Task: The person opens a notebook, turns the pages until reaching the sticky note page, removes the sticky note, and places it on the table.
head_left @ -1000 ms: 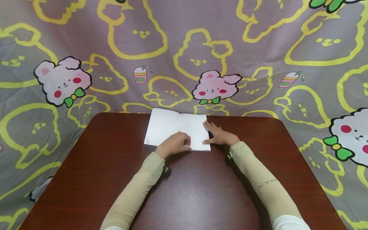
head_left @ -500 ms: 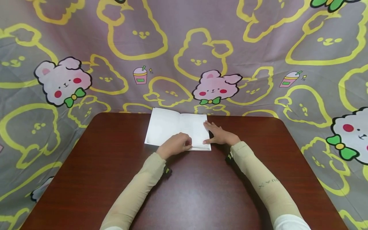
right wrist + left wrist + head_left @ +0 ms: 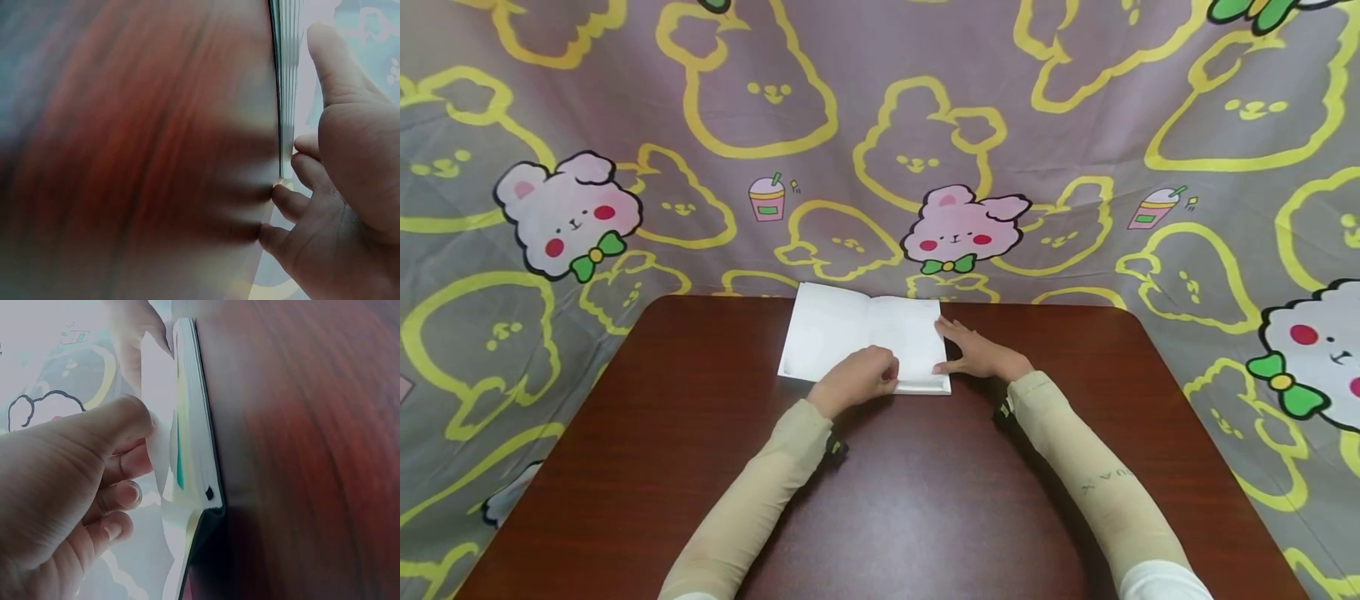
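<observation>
An open book (image 3: pixel 827 321) with white pages lies at the far edge of the table. Over its lower edge, near the middle, my left hand (image 3: pixel 857 375) has curled fingers and pinches a page by its edge. In the left wrist view, that page (image 3: pixel 161 387) bows up from the stack, the left thumb against it, and a green patch shows between the leaves beneath. My right hand (image 3: pixel 973 350) spreads along the book's right edge, its thumb near the lower corner. In the right wrist view, its fingers (image 3: pixel 294 203) reach past the page stack (image 3: pixel 287 81).
The brown wooden table (image 3: pixel 880 500) stretches in front of the book and to both sides. A patterned curtain (image 3: pixel 842 100) hangs behind and around it. A dark wrist camera (image 3: pixel 835 448) sits under the left sleeve, another (image 3: pixel 1003 413) under the right.
At the lower right, the page edge has risen slightly from the stack. My right hand has shifted a little to the right; the left hand stays almost where it was.
</observation>
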The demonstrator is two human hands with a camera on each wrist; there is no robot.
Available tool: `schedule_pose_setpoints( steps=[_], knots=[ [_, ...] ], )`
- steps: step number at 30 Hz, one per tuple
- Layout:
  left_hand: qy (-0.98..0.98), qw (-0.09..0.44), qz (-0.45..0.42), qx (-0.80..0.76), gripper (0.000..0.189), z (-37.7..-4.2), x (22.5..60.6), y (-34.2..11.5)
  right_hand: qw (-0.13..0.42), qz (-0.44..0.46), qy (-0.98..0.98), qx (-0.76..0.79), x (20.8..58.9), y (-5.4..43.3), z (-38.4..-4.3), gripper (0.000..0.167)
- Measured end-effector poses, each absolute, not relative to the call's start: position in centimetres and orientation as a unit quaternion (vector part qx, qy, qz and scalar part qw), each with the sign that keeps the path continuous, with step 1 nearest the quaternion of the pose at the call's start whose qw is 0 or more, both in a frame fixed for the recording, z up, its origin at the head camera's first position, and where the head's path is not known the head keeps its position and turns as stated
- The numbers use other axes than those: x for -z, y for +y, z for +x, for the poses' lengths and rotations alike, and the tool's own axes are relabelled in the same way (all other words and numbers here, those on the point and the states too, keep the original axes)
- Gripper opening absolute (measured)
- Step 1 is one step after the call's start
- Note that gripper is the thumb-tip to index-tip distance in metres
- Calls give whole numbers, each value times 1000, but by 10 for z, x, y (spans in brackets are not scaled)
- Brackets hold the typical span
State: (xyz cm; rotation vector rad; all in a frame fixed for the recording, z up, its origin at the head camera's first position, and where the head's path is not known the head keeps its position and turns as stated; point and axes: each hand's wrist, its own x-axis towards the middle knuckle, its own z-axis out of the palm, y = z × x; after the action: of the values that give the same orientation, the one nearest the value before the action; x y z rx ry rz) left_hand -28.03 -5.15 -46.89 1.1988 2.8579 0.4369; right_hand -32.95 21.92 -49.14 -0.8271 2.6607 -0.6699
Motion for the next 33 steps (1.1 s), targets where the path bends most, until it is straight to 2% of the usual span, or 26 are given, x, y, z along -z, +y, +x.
schedule_pose_setpoints(
  steps=[5, 12, 18, 27, 33],
  knots=[
    [909, -9, 389, -152, 12, -280, 470, -59, 120, -296, 917, 241, 494, 225, -329, 98],
    [906, -32, 384, -176, 10, -277, 466, -71, 133, -264, 922, 249, 494, 229, -326, 105],
    [905, -80, 377, -182, 12, -272, 459, -76, 122, -281, 919, 249, 493, 226, -327, 103],
    [912, -165, 314, -206, 16, -263, 462, -74, 121, -287, 918, 246, 497, 219, -334, 104],
    [911, -200, 269, -239, 14, -264, 462, -72, 135, -285, 917, 246, 494, 216, -335, 106]
  ],
)
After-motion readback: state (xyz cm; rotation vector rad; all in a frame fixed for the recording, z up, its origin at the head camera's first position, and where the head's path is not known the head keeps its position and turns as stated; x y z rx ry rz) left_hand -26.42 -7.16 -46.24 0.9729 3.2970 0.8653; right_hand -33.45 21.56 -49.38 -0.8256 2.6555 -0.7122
